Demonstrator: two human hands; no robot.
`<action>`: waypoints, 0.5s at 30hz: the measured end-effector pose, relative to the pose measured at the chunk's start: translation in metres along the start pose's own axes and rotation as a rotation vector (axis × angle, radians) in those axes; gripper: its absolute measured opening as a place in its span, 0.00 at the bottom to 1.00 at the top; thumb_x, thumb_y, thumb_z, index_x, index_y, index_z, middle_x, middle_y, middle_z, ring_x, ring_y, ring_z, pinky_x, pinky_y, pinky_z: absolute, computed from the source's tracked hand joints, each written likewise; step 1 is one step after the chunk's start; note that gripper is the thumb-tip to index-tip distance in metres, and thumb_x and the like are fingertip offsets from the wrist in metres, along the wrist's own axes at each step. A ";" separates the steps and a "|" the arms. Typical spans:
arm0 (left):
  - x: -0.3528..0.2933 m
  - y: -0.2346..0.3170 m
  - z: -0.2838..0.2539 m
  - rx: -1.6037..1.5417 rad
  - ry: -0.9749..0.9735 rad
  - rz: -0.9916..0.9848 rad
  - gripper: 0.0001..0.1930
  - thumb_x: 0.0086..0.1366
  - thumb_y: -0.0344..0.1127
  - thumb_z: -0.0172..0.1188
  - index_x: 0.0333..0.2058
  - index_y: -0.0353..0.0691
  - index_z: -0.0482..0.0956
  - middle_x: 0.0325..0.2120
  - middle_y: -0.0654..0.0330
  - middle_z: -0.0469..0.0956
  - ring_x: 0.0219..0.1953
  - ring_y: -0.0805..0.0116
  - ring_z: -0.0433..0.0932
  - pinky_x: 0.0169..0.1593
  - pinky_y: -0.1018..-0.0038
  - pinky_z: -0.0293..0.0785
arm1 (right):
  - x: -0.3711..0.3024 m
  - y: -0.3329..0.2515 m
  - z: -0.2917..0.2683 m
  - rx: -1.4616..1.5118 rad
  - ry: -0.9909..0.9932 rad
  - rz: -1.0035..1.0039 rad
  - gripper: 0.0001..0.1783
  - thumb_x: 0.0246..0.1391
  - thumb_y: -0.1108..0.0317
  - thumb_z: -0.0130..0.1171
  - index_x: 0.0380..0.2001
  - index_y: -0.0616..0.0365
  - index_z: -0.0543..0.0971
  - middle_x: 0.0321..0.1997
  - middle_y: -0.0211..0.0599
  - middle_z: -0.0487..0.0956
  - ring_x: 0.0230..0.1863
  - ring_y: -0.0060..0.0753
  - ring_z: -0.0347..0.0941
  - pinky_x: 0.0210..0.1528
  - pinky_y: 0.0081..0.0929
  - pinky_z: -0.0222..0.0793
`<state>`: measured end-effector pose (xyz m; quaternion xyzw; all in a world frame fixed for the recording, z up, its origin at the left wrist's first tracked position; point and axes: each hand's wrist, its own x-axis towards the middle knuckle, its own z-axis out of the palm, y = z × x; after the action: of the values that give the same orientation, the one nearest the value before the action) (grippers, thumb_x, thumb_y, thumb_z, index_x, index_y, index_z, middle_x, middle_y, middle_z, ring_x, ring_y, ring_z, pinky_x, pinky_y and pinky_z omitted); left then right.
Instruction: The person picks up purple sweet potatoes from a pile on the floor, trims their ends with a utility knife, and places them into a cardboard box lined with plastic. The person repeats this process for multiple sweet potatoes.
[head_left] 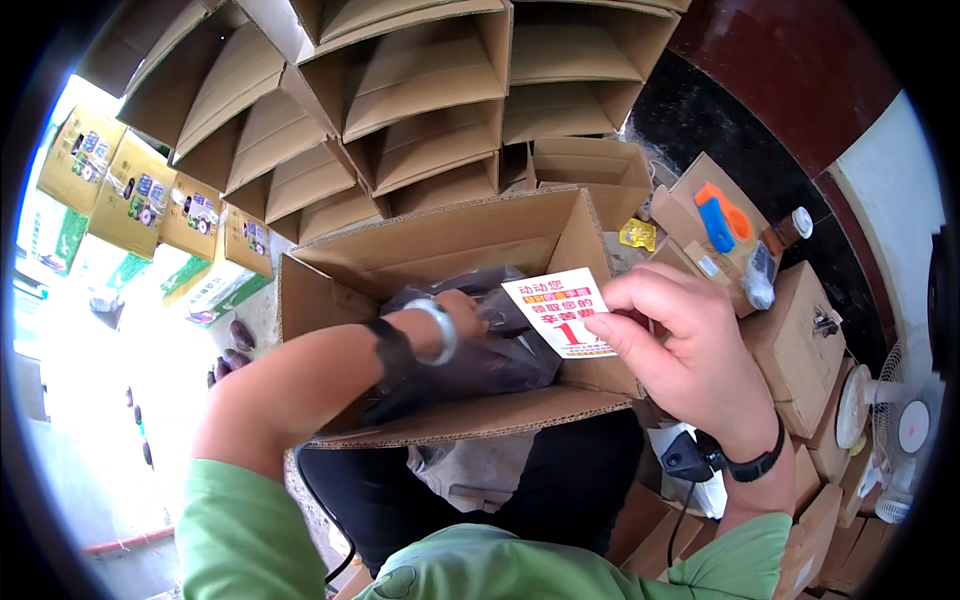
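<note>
An open cardboard box (430,245) stands in front of me, above my knees. Inside it lies a crumpled dark translucent plastic bag (510,368). My left hand (462,312), below a pale bangle, reaches into the box with its fingers curled at the bag's upper part; the fingertips are partly hidden. Over the box's right side, my right hand (680,325) pinches a small white card (548,305) with red and yellow print between thumb and fingers. A small black camera (688,458) is strapped at my right wrist.
Stacked open cardboard boxes (420,95) rise beyond the box. Printed cartons (150,195) and dark oblong items (238,340) are on the left. At right are an orange-and-blue tape dispenser (722,220), a yellow packet (637,235), a closed carton (795,345) and a fan (900,410).
</note>
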<state>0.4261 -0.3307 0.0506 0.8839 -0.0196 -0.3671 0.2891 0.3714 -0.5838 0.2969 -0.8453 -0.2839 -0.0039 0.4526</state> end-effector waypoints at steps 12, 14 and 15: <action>-0.135 0.063 -0.045 0.242 -0.174 0.113 0.18 0.55 0.47 0.55 0.31 0.36 0.80 0.26 0.51 0.78 0.30 0.57 0.76 0.40 0.67 0.70 | 0.071 -0.004 0.047 -0.876 -0.427 -0.148 0.06 0.45 0.69 0.54 0.25 0.57 0.79 0.25 0.42 0.77 0.32 0.42 0.76 0.32 0.33 0.71; -0.138 0.071 -0.046 0.312 -0.180 0.154 0.18 0.55 0.47 0.55 0.33 0.36 0.80 0.27 0.50 0.78 0.32 0.54 0.76 0.41 0.67 0.70 | 0.089 -0.014 0.062 -0.961 -0.597 -0.052 0.07 0.43 0.71 0.54 0.26 0.57 0.81 0.29 0.42 0.80 0.36 0.40 0.77 0.36 0.31 0.73; -0.142 0.074 -0.047 0.317 -0.180 0.159 0.18 0.55 0.47 0.55 0.34 0.37 0.80 0.28 0.49 0.78 0.33 0.53 0.76 0.41 0.67 0.70 | 0.095 -0.012 0.074 -0.967 -0.627 -0.051 0.07 0.43 0.71 0.54 0.26 0.57 0.81 0.30 0.42 0.80 0.36 0.40 0.77 0.36 0.31 0.73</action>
<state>0.3672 -0.3340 0.2065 0.8776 -0.1728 -0.4130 0.1713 0.4265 -0.4765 0.2878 -0.9098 -0.3907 0.1065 -0.0911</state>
